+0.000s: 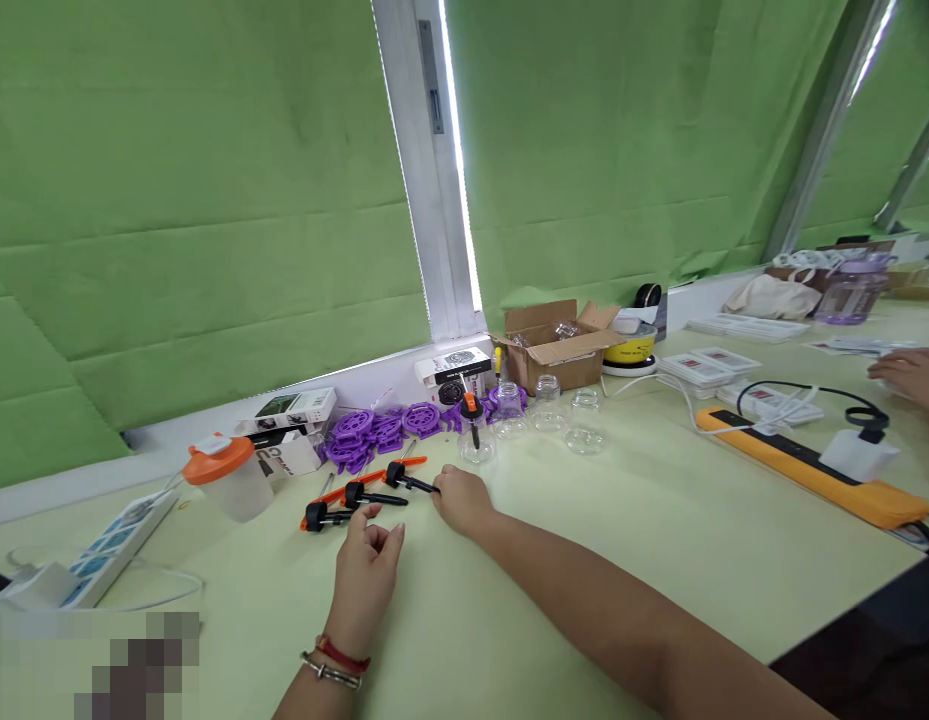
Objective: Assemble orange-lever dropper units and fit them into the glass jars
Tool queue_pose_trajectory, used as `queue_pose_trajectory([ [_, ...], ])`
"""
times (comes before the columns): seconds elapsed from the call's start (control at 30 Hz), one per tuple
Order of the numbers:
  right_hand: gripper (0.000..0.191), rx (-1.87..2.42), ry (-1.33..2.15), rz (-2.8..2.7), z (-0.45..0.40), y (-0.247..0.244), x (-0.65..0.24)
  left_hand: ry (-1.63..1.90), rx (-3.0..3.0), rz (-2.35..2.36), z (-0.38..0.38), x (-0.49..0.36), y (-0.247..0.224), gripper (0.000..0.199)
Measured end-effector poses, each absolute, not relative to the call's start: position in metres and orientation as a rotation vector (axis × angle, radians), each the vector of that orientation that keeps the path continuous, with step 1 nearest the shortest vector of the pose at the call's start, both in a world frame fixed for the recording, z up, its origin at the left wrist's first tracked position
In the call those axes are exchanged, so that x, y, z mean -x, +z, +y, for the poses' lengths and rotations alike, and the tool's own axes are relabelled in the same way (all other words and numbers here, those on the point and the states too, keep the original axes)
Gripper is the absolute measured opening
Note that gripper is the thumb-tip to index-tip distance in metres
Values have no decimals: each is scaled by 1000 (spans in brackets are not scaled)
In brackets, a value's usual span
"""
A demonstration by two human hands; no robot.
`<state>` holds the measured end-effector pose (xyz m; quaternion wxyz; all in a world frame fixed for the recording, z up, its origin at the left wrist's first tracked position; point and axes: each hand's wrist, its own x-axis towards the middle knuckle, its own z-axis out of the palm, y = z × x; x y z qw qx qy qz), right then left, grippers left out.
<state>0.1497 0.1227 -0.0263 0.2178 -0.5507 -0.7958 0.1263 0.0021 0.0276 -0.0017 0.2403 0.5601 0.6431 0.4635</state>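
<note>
Currently gripped: the right hand (464, 500) pinches the stem end of the right-hand black-and-orange piece (396, 474); this end hold seems chosen to leave the round black knob and orange bar uncovered.
Left hand: the left hand (368, 560) is loosely curled, thumb and index finger apart, with nothing seen in its grasp. Its fingertips are at the stem end of the left-hand piece (315, 516); contact cannot be told.
Row of pieces: the middle piece (354, 494) lies between the other two on the table (554, 560). Stems point rightward, knobs leftward; the staggered layout probably puts each stem within easy reach.
Upright piece: a similar piece (472, 404) stands stem-down in a clear jar (464, 452), whose walls likely hold it vertical.
Clear jars: three more (547, 386) stand narrow end up near the cardboard box (580, 374); their broad bases presumably give stability.
Purple parts: heaped (357, 425) behind the row, apparently to spare the front surface for handling.
Shaker cup: the orange-lidded cup (243, 488) stands left of the row, apart from both hands.
Neighbouring position: another person's hand (914, 376) rests at far right, well apart.
</note>
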Motion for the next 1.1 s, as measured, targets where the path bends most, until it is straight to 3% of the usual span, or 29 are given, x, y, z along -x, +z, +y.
queue_pose_trajectory([
  [0.37, 19, 1236, 468, -2063, 104, -14, -186, 1370, -991, 1401, 30, -5, -3, 48],
  [0.67, 16, 944, 515, -2257, 82, 2, -206, 1292, -896, 1201, 28, -3, 0, 35],
  [0.83, 58, 1232, 24, -1647, 114, 19, -265, 1319, -918, 1237, 26, -5, 3, 35],
  [0.93, 94, 1572, -174, -1263, 132, 16, -311, 1325, -933, 1253, 25, -8, 5, 37],
  [1.0, 111, 1844, -81, -1120, 141, 5, -336, 1312, -949, 1266, 24, -9, 6, 39],
  [1.1, 116, 2135, 237, -1023, 151, -18, -360, 1295, -987, 1275, 23, -11, 6, 41],
])
